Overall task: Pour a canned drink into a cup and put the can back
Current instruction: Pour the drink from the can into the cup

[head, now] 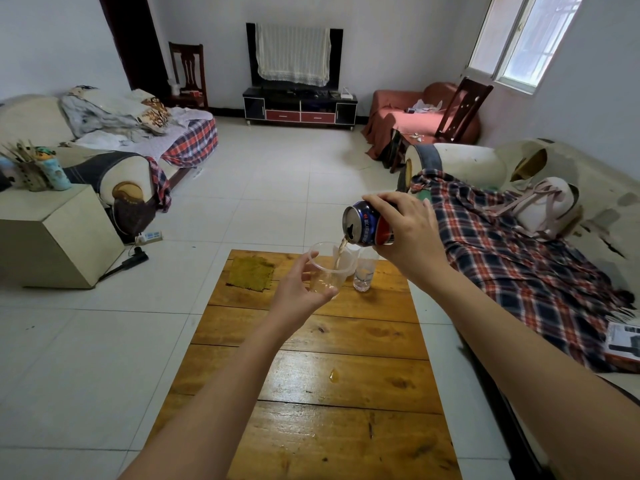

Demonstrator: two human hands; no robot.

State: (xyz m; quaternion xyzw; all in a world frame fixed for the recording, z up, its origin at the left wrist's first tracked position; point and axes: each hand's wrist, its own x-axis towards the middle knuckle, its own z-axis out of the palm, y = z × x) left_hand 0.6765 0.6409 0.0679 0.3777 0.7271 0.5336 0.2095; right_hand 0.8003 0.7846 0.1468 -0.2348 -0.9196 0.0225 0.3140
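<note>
My right hand (412,233) grips a blue and red drink can (363,223) from above, tipped on its side with the opening facing left. A thin brown stream runs from the can into a clear plastic cup (329,268). My left hand (301,289) holds that cup, tilted, above the far end of the wooden table (329,375). A second clear cup (365,273) stands on the table just right of the held one.
A green-yellow cloth (251,273) lies at the table's far left corner. A small drop of liquid (334,375) sits mid-table. A plaid-covered sofa (519,258) runs along the right; a beige cabinet (59,233) stands at the left on the tiled floor.
</note>
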